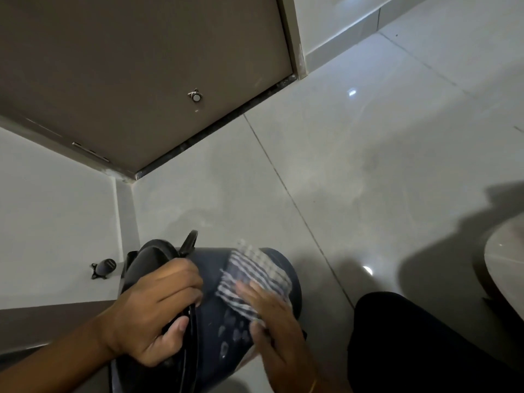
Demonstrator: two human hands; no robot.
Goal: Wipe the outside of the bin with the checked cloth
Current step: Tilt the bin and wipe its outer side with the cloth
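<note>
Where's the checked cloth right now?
In the head view, low and centre: the checked cloth lies pressed on the dark bin wall under the right hand, right of the left hand.

Glossy tiled floor (368,154) with light reflections; matt brown door (127,66); smooth dark plastic bin (221,302), droplets on its side; woven checked cloth (255,273); shiny metal doorstop (195,96).

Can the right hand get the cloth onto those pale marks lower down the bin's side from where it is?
Probably yes. The right hand presses the checked cloth on the bin just above the marks, and nothing lies between; the left hand grips the rim, clear of them.
</note>
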